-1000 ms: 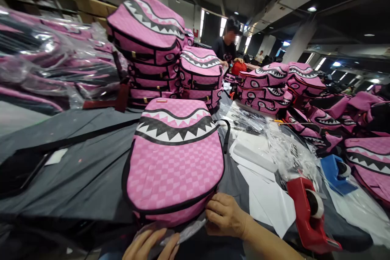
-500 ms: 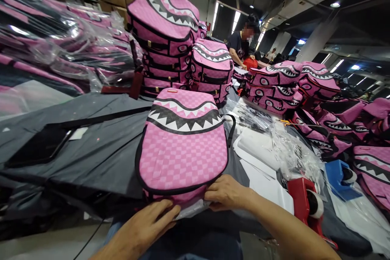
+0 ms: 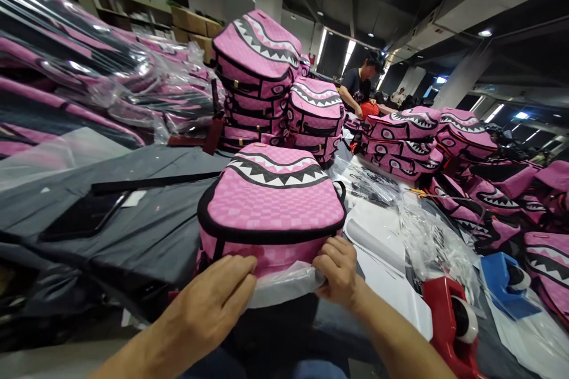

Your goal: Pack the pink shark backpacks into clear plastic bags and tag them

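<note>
A pink checkered backpack (image 3: 271,207) with a black-and-white zigzag teeth print lies face up in front of me, its bottom end toward me and slightly raised. My left hand (image 3: 222,287) grips the left part of that bottom end, fingers curled on it and their tips partly hidden. At the right bottom corner my right hand (image 3: 335,266) is closed, thumb beneath. Translucent plastic (image 3: 284,285) stretches along the bottom between both hands and touches them. How much of it each hand pinches is unclear.
Stacked pink backpacks (image 3: 258,65) stand behind, and plastic-wrapped ones (image 3: 66,53) lie left. A phone-like black device (image 3: 86,213) rests on the grey cloth. On the right are white sheets (image 3: 386,284), a red tape dispenser (image 3: 444,314) and a blue one (image 3: 507,284). A person (image 3: 360,89) works farther back.
The backpack's bottom end has come up, showing more of its pink underside and the plastic. Both hands rose with it, the right one moving slightly outward. My view has shifted a little.
</note>
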### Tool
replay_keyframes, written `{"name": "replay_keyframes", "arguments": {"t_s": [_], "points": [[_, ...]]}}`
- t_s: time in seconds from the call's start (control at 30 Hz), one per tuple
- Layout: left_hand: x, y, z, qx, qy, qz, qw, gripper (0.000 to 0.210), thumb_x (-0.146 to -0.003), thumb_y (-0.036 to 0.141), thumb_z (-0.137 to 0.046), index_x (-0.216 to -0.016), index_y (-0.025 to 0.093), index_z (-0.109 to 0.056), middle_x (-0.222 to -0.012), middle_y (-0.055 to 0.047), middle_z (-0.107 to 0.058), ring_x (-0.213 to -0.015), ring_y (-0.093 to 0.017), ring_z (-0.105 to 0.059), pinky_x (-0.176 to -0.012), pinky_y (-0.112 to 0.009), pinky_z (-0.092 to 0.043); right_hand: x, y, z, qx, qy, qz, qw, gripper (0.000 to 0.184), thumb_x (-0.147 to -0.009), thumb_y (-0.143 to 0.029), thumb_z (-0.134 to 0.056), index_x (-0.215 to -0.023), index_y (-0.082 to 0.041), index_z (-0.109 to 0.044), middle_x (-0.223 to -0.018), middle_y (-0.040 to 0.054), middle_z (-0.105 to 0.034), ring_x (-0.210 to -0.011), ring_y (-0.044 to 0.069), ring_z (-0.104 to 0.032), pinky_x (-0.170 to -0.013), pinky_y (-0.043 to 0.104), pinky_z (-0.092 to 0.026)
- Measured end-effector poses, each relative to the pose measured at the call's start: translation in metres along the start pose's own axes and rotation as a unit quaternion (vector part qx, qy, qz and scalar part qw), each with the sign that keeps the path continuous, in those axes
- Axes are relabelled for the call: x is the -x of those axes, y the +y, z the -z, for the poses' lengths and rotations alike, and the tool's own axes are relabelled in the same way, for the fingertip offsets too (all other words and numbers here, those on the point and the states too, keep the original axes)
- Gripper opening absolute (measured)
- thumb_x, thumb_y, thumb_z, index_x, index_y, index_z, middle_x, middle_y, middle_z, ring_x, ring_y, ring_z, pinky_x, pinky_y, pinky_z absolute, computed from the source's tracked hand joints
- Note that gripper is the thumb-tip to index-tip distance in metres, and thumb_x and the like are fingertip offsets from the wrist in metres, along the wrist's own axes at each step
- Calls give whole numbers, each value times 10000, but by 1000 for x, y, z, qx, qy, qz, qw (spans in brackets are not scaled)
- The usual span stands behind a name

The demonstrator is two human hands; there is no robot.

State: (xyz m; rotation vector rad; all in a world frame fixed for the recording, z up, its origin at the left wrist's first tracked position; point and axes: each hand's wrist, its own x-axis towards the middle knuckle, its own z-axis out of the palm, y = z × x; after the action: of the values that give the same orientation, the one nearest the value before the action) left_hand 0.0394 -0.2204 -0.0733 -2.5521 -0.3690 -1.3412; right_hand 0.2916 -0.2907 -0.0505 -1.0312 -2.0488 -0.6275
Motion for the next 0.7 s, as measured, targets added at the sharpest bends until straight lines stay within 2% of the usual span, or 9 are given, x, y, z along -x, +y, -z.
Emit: {"name": "replay_keyframes", "arguments": {"t_s": [0.07, 0.13, 0.2, 0.3, 0.43, 0.5, 0.57, 0.63, 0.7], "points": [[6, 0, -11, -26, 58, 21, 998, 196, -953, 27, -476, -1041, 136, -613, -1112, -128, -643, -1038, -223, -633, -939, -366, -568, 3, -4, -6, 10, 9, -4, 1000, 366, -1045, -381, -359, -770, -200, -519, -652, 9, -491, -634, 171, -425, -630, 336, -285], [16, 4, -22, -36, 69, 23, 997, 173, -939, 15, -501, -998, 128, -617, -1087, -135, -651, -996, -222, -647, -892, -358, -577, 11, -4, -13, 24, -12, 37, 999, 326, -1031, -317, -389, -759, -196, -522, -662, 10, -497, -632, 167, -413, -628, 329, -286], [25, 10, -30, -30, 45, 14, 998, 154, -947, 41, -508, -969, 137, -627, -1067, -125, -680, -966, -219, -664, -870, -355, -578, 22, -1, -20, 39, -7, 73, 997, 362, -1024, -179, -333, -697, -201, -487, -628, -4, -444, -597, 158, -369, -612, 325, -257], [35, 16, -31, -28, -20, -18, 999, 217, -971, 59, -456, -988, 155, -650, -1076, -89, -723, -938, -190, -682, -885, -326, -574, 40, 1, -33, 49, 30, 53, 997, 396, -983, -56, -300, -640, -201, -435, -592, -19, -371, -570, 153, -329, -603, 325, -228], [40, 3, -19, 68, -59, -13, 996, 314, -1009, 48, -381, -1204, 142, -608, -979, -43, -737, -861, -123, -682, -846, -217, -570, 58, -9, -47, 37, 9, 42, 998, 337, -1002, -171, -371, -689, -204, -493, -613, -12, -433, -593, 160, -380, -612, 328, -255], [43, -3, -17, 98, -37, -15, 994, 303, -1004, 33, -405, -1217, 141, -592, -934, -33, -736, -846, -119, -680, -816, -218, -574, 64, -14, -49, 25, -24, 56, 998, 291, -1001, -255, -408, -749, -197, -541, -656, 3, -493, -629, 170, -430, -628, 332, -290], [48, -2, -23, 71, 8, -24, 997, 323, -948, -32, -466, -1168, 159, -606, -935, -22, -741, -875, -137, -683, -822, -260, -578, 68, -13, -48, 20, -41, 74, 996, 236, -977, -194, -419, -785, -189, -557, -674, 4, -509, -636, 167, -439, -636, 330, -299], [55, 7, -34, 23, 53, -14, 998, 342, -890, -62, -528, -1114, 175, -629, -942, -21, -736, -912, -161, -682, -842, -303, -577, 70, -9, -50, 27, -27, 85, 996, 240, -944, -93, -399, -782, -197, -541, -652, -8, -477, -612, 161, -409, -628, 326, -276], [62, 19, -45, -19, 56, -3, 998, 321, -863, -60, -555, -1065, 171, -650, -980, -42, -725, -963, -187, -676, -872, -337, -571, 73, -5, -56, 48, 17, 59, 997, 248, -928, -56, -403, -769, -211, -513, -626, -15, -441, -603, 166, -377, -624, 328, -261]]}}
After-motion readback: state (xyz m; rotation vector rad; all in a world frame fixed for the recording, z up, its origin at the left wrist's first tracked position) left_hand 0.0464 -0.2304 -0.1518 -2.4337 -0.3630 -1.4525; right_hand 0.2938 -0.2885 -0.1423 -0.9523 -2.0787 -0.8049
